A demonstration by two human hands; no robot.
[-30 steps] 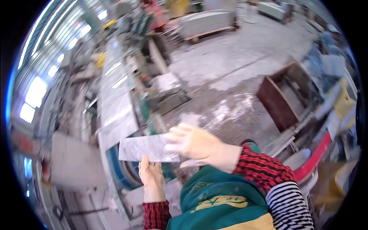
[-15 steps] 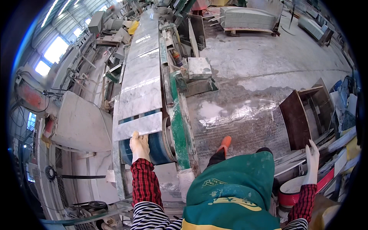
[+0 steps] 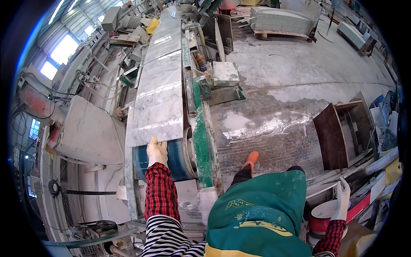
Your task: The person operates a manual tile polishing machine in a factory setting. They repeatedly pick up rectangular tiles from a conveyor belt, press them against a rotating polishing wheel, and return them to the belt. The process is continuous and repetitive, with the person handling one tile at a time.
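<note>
A polished grey-white marble slab (image 3: 156,109) lies on the long conveyor, its near edge above the blue roller belt (image 3: 173,160). My left hand (image 3: 157,150), in a pale glove, is closed on that near edge, with a fingertip showing on top and the rest partly hidden. Out to the right, my right hand (image 3: 343,195), also pale-gloved, is held over a red bucket (image 3: 319,222) with whitish contents. Its fingers are stretched out and loosely bent, and nothing shows in them.
A green rail (image 3: 201,137) runs along the conveyor's right side. Beyond it are a brown open box (image 3: 332,137), a stone block (image 3: 225,73) and a pallet of stacked slabs (image 3: 280,21). To the left stands a large pale machine cover (image 3: 90,130). An orange boot (image 3: 251,159) is on wet floor.
The gap between the narrow near strip and the larger slab no longer shows. My left hand has moved slightly forward with the edge. My right hand has lowered, its fingers less spread.
</note>
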